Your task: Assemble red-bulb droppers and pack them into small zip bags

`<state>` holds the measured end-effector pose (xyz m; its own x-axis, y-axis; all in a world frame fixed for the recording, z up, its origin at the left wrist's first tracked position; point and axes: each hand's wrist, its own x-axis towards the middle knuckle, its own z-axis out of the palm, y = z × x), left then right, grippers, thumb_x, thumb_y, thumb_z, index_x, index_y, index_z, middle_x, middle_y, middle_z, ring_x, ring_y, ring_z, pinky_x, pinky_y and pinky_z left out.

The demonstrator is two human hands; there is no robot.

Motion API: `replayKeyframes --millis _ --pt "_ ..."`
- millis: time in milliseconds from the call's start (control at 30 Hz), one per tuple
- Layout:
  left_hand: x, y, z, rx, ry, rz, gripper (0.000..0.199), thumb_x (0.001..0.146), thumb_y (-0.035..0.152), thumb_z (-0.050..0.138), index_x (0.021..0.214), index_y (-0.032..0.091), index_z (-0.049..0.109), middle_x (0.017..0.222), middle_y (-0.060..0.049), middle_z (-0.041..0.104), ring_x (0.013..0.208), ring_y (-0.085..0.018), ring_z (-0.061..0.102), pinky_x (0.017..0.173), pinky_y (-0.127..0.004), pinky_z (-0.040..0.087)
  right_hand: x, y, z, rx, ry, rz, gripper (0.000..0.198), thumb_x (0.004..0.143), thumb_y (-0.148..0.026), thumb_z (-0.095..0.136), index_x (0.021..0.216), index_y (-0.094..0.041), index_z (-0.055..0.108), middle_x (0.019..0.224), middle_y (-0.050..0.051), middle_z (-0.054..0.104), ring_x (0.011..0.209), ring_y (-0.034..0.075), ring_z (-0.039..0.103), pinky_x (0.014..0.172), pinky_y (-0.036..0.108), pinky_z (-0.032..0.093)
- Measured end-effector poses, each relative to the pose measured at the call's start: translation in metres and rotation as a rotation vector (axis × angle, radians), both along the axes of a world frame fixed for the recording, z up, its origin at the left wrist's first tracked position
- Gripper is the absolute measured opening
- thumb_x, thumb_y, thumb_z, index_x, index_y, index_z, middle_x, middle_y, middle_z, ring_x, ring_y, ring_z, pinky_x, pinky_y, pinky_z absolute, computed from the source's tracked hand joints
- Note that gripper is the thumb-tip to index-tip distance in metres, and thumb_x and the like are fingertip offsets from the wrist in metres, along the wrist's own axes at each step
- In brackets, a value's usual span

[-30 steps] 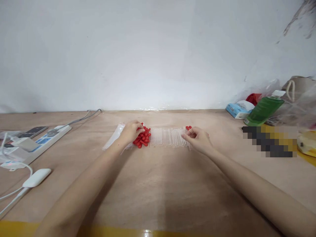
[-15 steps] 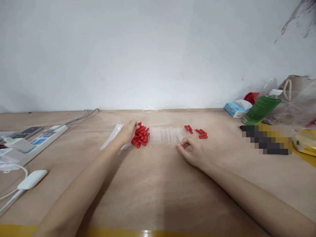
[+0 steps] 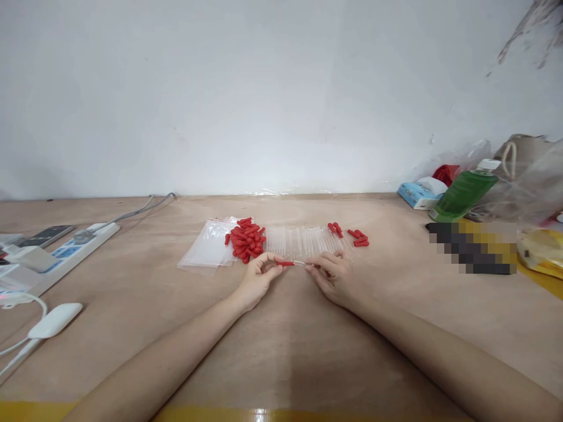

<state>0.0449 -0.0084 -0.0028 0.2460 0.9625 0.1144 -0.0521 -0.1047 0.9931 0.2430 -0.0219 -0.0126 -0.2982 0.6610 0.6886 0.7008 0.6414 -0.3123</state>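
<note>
While the left hand (image 3: 259, 278) pinches a red bulb (image 3: 287, 264) between thumb and fingers, the right hand (image 3: 332, 275) grips a thin clear tube (image 3: 299, 262) in its closed fingertips, the two pieces lined up end to end on the near side of a row of tubes (image 3: 303, 241); whether they touch or one sits inside the other is too small to tell. This row lies on the table (image 3: 272, 351), with a pile of bulbs (image 3: 247, 237) at its left end, next to flat plastic bags (image 3: 202, 249). Several loose red pieces (image 3: 359, 238) lie by its right end.
</note>
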Motion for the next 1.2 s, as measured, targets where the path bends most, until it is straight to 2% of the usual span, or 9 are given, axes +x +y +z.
replayKeyframes --millis 67,200,400,533,700,800,900,1000,1200 --pt "0.0 -0.001 -0.002 -0.094 -0.112 -0.001 0.015 0.067 0.019 0.064 0.079 0.017 0.055 0.078 -0.001 0.067 0.083 -0.017 0.064 0.086 -0.037 0.046 0.0 0.0 -0.001 -0.006 -0.004 -0.013 0.019 0.086 -0.029 0.045 0.089 -0.024 0.063 0.067 0.0 0.063 0.06 0.011 0.054 0.071 0.03 0.03" --pt "0.0 -0.001 -0.002 -0.156 -0.248 -0.022 0.016 0.064 0.015 0.064 0.078 0.015 0.055 0.082 -0.002 0.068 0.088 -0.017 0.063 0.095 -0.04 0.041 -0.001 0.0 -0.001 -0.051 0.003 -0.027 0.02 0.087 -0.03 0.044 0.087 -0.023 0.063 0.072 0.0 0.065 0.061 0.011 0.054 0.072 0.031 0.029" --pt "0.001 -0.003 -0.002 -0.133 -0.235 -0.038 0.016 0.067 0.016 0.064 0.08 0.016 0.056 0.087 -0.003 0.068 0.09 -0.017 0.063 0.095 -0.039 0.041 -0.001 0.0 0.0 -0.082 0.027 -0.004 0.019 0.086 -0.03 0.045 0.088 -0.023 0.062 0.071 -0.001 0.064 0.06 0.01 0.055 0.071 0.03 0.028" --pt "0.003 -0.006 -0.004 0.0 -0.055 -0.035 0.018 0.07 0.023 0.065 0.083 0.015 0.055 0.086 -0.003 0.066 0.087 -0.017 0.063 0.085 -0.036 0.047 0.0 0.0 0.0 -0.068 0.027 0.034 0.017 0.086 -0.029 0.046 0.089 -0.023 0.062 0.069 -0.002 0.065 0.057 0.009 0.054 0.071 0.03 0.029" --pt "0.004 -0.008 -0.01 0.168 0.145 -0.012 0.03 0.073 0.027 0.063 0.099 0.016 0.055 0.094 -0.006 0.063 0.082 -0.017 0.064 0.076 -0.032 0.05 0.0 -0.001 0.002 -0.033 0.02 0.13 0.015 0.085 -0.028 0.049 0.086 -0.021 0.062 0.067 -0.002 0.064 0.053 0.008 0.05 0.07 0.029 0.03" --pt "0.003 -0.008 -0.013 0.291 0.277 0.016 0.021 0.077 0.029 0.059 0.093 0.015 0.061 0.092 -0.007 0.064 0.083 -0.017 0.062 0.074 -0.03 0.05 0.001 -0.002 0.003 -0.025 0.014 0.184 0.015 0.085 -0.026 0.048 0.087 -0.02 0.062 0.067 -0.002 0.063 0.053 0.008 0.049 0.07 0.029 0.029" --pt "0.001 -0.009 -0.012 0.412 0.397 0.027 0.018 0.081 0.029 0.055 0.088 0.016 0.064 0.082 -0.005 0.064 0.074 -0.015 0.061 0.067 -0.027 0.049 0.003 -0.001 0.002 -0.016 0.002 0.213 0.015 0.085 -0.026 0.048 0.086 -0.02 0.062 0.068 -0.001 0.064 0.056 0.008 0.052 0.071 0.03 0.029" --pt "-0.002 -0.012 -0.007 0.527 0.478 -0.009 0.017 0.083 0.026 0.052 0.088 0.016 0.065 0.076 -0.004 0.062 0.069 -0.014 0.058 0.062 -0.024 0.047 0.006 0.0 0.003 -0.003 -0.049 0.23 0.016 0.086 -0.024 0.046 0.086 -0.021 0.062 0.069 -0.001 0.064 0.061 0.009 0.054 0.072 0.03 0.028" --pt "-0.002 -0.018 0.001 0.686 0.58 -0.092 0.016 0.085 0.022 0.049 0.088 0.016 0.063 0.078 -0.004 0.06 0.07 -0.012 0.055 0.065 -0.024 0.044 0.007 -0.005 0.01 0.028 -0.18 0.172 0.021 0.086 -0.022 0.044 0.081 -0.02 0.064 0.067 0.0 0.061 0.063 0.01 0.053 0.072 0.031 0.025"
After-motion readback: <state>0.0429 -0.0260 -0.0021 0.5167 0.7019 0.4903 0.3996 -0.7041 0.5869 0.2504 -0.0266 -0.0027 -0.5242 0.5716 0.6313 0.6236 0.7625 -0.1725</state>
